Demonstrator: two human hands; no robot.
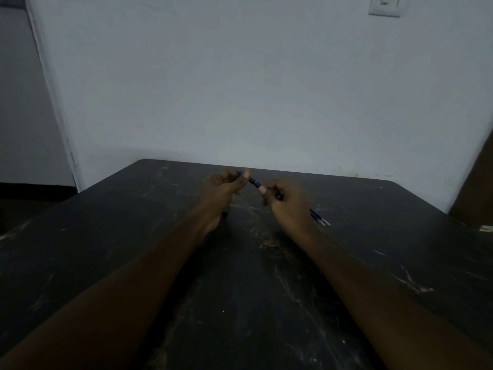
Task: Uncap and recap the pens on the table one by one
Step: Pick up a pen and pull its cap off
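Observation:
A dark blue pen (254, 182) is held in the air over the far half of the table, between both hands. My left hand (222, 192) pinches its blue cap end (239, 172) between thumb and fingers. My right hand (286, 201) grips the barrel end. The stretch of pen between the hands looks unbroken; I cannot tell whether the cap is fully seated. Two more pens (320, 218) with pale tips lie on the table behind my right wrist, partly hidden by it. A small dark object (225, 213) shows under my left hand.
The table (240, 289) is black, scratched and dimly lit, pushed against a pale wall (240, 89). A small pale object (486, 228) lies at the table's right edge. A light switch (384, 5) is on the wall at upper right.

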